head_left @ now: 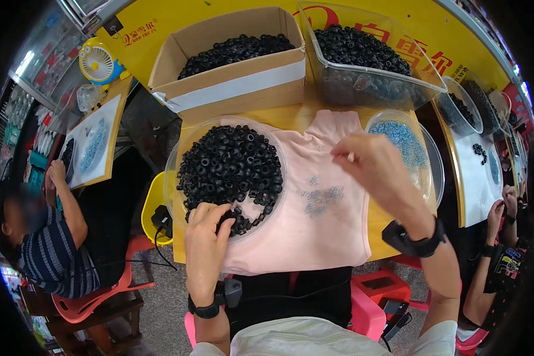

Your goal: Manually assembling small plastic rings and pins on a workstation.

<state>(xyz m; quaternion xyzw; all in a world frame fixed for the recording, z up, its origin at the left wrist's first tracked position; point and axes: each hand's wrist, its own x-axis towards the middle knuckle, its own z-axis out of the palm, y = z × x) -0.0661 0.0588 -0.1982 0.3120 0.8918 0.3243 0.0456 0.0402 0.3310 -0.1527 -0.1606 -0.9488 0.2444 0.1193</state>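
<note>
Table, yellow-topped, bearing all work items. Cardboard box at rear left, filled with black rings; clear plastic bin beside it at rear right, likewise filled. Pink cloth spread over table centre, carrying a scatter of small blue pieces. Round clear tray on cloth's left part, heaped with black rings. Clear bowl at right, holding small blue pieces. Left hand at tray's near edge, fingers curled down among the rings, fingertips touching them. Right hand raised above cloth beside the bowl, thumb and forefinger pressed together; pinched item too small to tell. Wrist straps with small black devices on both forearms.
</note>
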